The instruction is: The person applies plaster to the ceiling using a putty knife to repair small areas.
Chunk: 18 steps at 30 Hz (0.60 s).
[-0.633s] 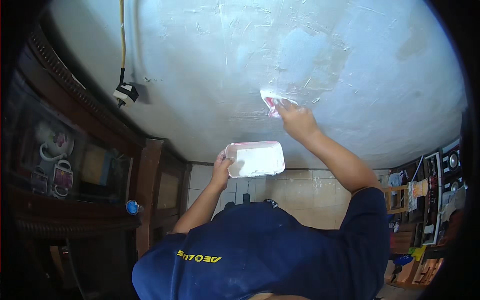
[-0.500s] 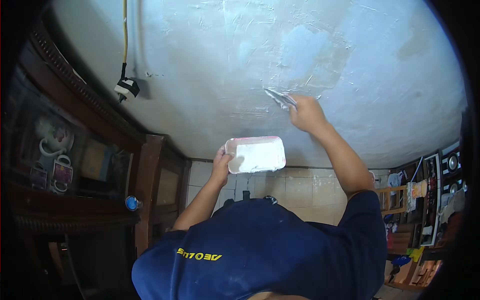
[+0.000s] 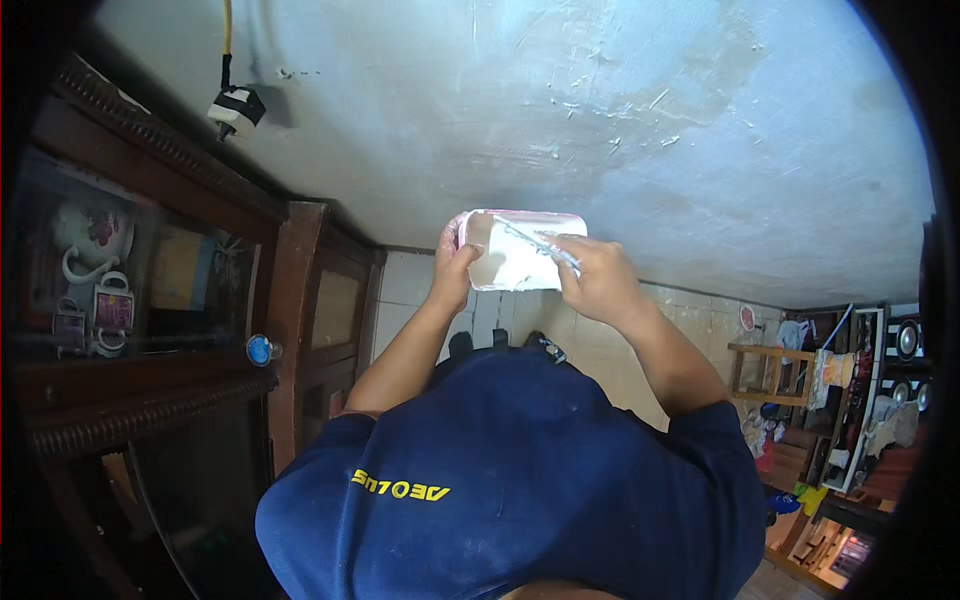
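The patched grey wall fills twelve o'clock. At centre, the left hand is clamped on the tray of white filler, while the right hand, closed round a putty knife, drags it through. The tilted tray could slip; overloaded filler might drop on the blue shirt.

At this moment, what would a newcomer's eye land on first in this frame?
Probably the two hands meeting at centre: the left hand grips a white tray of plaster while the right hand draws a thin putty blade across it. Behind them spreads the pale, rough-skimmed wall, filling the upper frame. At far left stands a dark wooden cabinet with cups behind glass.
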Tool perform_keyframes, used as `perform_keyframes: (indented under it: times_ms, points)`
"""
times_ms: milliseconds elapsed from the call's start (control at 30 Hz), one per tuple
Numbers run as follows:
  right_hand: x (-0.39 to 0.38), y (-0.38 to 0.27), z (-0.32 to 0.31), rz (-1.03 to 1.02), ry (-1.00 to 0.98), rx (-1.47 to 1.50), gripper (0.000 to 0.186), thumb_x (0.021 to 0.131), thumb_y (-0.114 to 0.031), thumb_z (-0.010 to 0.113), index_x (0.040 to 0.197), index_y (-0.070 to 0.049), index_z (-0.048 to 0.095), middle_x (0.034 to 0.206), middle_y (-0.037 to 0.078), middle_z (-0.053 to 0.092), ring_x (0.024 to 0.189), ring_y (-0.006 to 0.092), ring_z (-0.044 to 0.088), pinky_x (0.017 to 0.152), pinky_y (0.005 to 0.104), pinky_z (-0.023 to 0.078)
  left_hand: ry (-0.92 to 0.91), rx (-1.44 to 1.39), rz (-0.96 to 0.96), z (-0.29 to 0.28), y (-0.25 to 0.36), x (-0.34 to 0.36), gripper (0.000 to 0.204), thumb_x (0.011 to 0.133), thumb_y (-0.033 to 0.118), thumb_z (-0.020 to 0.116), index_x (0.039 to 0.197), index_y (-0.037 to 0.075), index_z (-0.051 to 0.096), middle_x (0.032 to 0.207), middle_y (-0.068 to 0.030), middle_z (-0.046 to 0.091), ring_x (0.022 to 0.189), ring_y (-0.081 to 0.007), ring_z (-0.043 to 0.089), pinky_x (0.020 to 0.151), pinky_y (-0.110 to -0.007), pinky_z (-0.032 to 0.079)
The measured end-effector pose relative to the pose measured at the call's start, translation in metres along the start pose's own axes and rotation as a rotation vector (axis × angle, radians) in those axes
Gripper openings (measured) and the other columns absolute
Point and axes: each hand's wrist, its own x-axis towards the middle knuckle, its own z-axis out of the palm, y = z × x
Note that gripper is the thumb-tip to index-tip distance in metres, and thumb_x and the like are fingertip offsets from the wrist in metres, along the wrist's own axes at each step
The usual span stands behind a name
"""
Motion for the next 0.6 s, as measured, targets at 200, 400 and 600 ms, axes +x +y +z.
perform_keyframes:
  times_ms: [200, 400, 600]
  points:
    - [-0.007, 0.016, -0.012, 0.056, -0.083, -0.024, 0.030, 0.078, -0.006, 0.059, 0.106, -0.007, 0.069, 0.091, 0.016, 0.069, 0.079, 0.0353, 0.066, 0.067, 0.0415, 0.054, 0.036, -0.009, -0.031, -0.004, -0.016, 0.000, 0.053, 0.074, 0.009, 0.051, 0.126, 0.001, 0.046, 0.115, -0.0103, 0.055, 0.107, -0.0190, 0.052, 0.097, -0.033, 0.041]
    - [0.019, 0.051, -0.046, 0.446, -0.413, 0.141, 0.025, 0.074, -0.008, 0.061, 0.097, 0.000, 0.065, 0.088, 0.023, 0.067, 0.082, 0.0400, 0.065, 0.072, 0.0422, 0.050, 0.027, -0.015, -0.072, -0.009, -0.020, 0.002, 0.056, 0.074, 0.008, 0.051, 0.128, 0.001, 0.045, 0.117, -0.0098, 0.055, 0.109, -0.0195, 0.052, 0.097, -0.033, 0.041]
    - [0.027, 0.102, -0.026, 0.440, -0.678, 0.060, 0.035, 0.068, -0.010, 0.064, 0.100, 0.002, 0.064, 0.087, 0.025, 0.067, 0.084, 0.0365, 0.067, 0.075, 0.0404, 0.052, 0.037, 0.189, 0.060, -0.014, -0.030, 0.009, 0.057, 0.077, 0.008, 0.053, 0.132, 0.000, 0.040, 0.120, -0.0126, 0.052, 0.112, -0.0203, 0.051, 0.099, -0.033, 0.040]
